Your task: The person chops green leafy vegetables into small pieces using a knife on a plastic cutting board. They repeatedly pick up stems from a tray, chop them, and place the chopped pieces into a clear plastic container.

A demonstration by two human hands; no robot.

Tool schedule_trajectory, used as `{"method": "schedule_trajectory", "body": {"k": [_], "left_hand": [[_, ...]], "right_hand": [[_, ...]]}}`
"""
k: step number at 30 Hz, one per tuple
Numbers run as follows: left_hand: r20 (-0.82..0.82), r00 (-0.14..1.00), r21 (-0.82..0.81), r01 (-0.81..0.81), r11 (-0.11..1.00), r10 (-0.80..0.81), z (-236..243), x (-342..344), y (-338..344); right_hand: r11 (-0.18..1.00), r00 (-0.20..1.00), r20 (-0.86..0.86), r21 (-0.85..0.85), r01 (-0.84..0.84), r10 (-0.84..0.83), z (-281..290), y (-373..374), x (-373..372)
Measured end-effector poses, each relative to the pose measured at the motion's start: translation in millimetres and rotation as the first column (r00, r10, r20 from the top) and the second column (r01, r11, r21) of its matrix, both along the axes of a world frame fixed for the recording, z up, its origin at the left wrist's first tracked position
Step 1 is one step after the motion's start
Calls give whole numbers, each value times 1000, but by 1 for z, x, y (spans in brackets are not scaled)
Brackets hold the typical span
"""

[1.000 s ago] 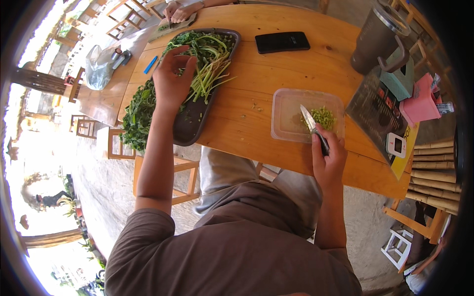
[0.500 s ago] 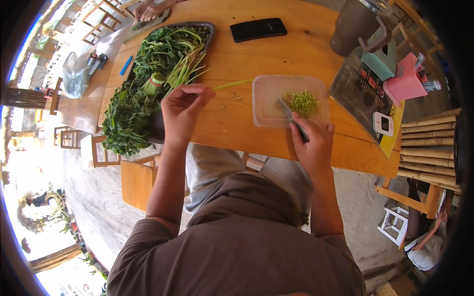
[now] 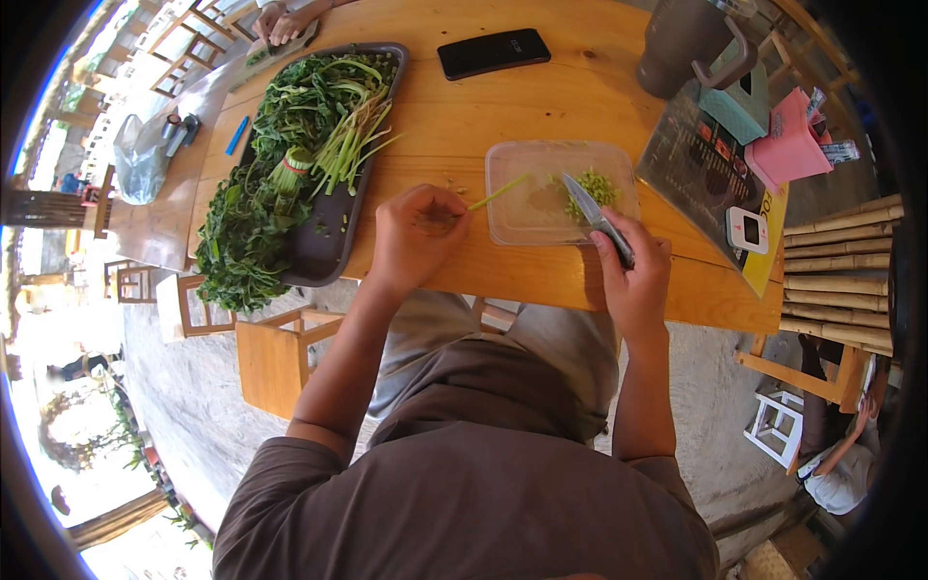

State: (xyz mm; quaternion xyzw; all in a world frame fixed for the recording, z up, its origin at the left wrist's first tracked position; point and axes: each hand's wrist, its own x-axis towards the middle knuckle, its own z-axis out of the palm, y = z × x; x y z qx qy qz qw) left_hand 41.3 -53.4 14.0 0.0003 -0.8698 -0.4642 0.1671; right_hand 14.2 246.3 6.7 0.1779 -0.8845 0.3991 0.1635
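Observation:
Pinched in my left hand [image 3: 419, 237] is a thin green stalk [image 3: 506, 188], reaching over the near-left part of a clear plastic container [image 3: 512, 217]. My right hand [image 3: 633, 263] grips a knife [image 3: 582, 196] by its dark handle, blade angled over chopped green bits [image 3: 602, 188] on the container's right side. Left of my left hand lies a dark tray [image 3: 324, 249] heaped with leafy greens [image 3: 242, 232] and pale stalks [image 3: 353, 155], among them a bundle [image 3: 290, 172] with a red band.
Around the table [image 3: 493, 116] lie a phone [image 3: 493, 53], a tumbler [image 3: 667, 53], a teal box [image 3: 735, 111], pink holder [image 3: 783, 145], menu [image 3: 681, 174], white device [image 3: 747, 229], blue pen [image 3: 237, 135] and plastic bag [image 3: 137, 159]. Another person's hands [image 3: 287, 24] work top left; someone [image 3: 836, 474] sits lower right.
My left hand has come down from the tray toward the container, now with a stalk in it. My right hand with the knife has shifted slightly; the whole view has shifted as well.

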Motion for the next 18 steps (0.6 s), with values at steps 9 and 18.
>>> {"method": "schedule_trajectory", "body": {"k": [9,18], "left_hand": [[-2,999,-238,36,971,-37,3,-1,0],[99,992,-35,84,996,-80,17,1,-16]], "right_hand": [[990,993,57,91,-106,101,3,24,-1],[966,997,-64,257,-32,51,9,31,-13]]}}
